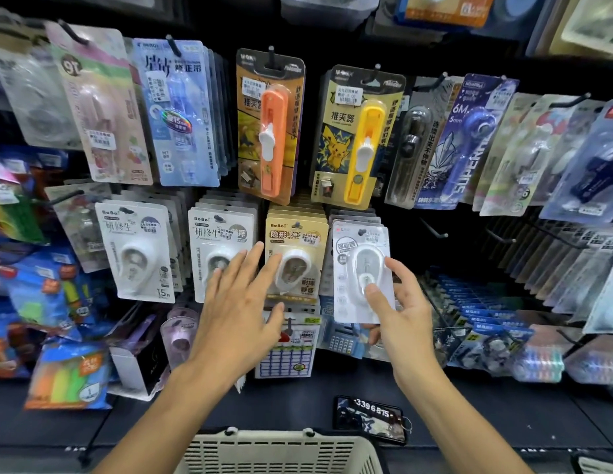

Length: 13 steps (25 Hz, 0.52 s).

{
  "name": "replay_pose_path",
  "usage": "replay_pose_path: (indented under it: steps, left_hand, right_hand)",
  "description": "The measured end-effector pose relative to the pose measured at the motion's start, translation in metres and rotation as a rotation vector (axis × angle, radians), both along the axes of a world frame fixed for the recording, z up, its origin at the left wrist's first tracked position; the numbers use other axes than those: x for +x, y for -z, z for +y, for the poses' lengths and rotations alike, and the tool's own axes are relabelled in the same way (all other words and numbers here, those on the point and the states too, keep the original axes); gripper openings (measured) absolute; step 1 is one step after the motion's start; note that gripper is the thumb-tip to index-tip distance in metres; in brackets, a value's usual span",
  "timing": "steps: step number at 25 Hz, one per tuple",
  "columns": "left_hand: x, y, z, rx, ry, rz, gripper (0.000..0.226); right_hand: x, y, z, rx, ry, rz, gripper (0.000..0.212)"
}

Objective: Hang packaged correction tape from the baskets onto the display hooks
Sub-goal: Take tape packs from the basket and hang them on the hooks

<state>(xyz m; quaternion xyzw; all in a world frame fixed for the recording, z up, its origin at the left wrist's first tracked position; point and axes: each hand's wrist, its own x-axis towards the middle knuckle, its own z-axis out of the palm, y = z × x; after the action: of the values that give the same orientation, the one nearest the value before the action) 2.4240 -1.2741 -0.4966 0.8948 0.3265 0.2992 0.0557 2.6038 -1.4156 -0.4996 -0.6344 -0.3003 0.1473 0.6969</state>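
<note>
Nearly seated: right hand pinching white correction-tape pack at its hook; left hand hovering, fingers spread; basket contents hidden, remainder unknowable.

Two hands show, the left hand and the right hand. The lower row carries four front-facing stacks of correction tape packs: two white stacks, one yellow stack and one pale stack; the number of packs behind each front cannot be counted. Above hang two push-clip dispensers, one orange and one yellow, while below sit one basket and one phone.
</note>
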Motion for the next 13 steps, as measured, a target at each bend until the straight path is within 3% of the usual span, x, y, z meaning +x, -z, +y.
replay_pose_path:
  steps: [1, 2, 5, 7, 13]
  left_hand:
    - [-0.001, 0.000, 0.002, 0.015, -0.005, 0.010, 0.076]
    - [-0.001, 0.000, 0.003, 0.037, -0.009, 0.030, 0.077]
    - [0.000, 0.002, 0.010, 0.123, -0.019, 0.109, 0.079]
    - [0.001, 0.006, 0.016, 0.166, -0.020, 0.176, 0.083]
    - [0.004, 0.019, 0.035, 0.206, -0.018, 0.263, 0.084]
  right_hand:
    - [0.003, 0.004, 0.003, -0.089, 0.041, -0.083, 0.033]
    - [0.007, 0.009, 0.004, -0.213, 0.130, -0.299, 0.035]
    - [0.025, 0.032, 0.004, -0.505, 0.307, -1.256, 0.052]
    - [0.037, 0.033, 0.012, -0.630, 0.260, -1.588, 0.066]
    - [0.071, 0.019, 0.067, -0.908, 0.116, -1.499, 0.074]
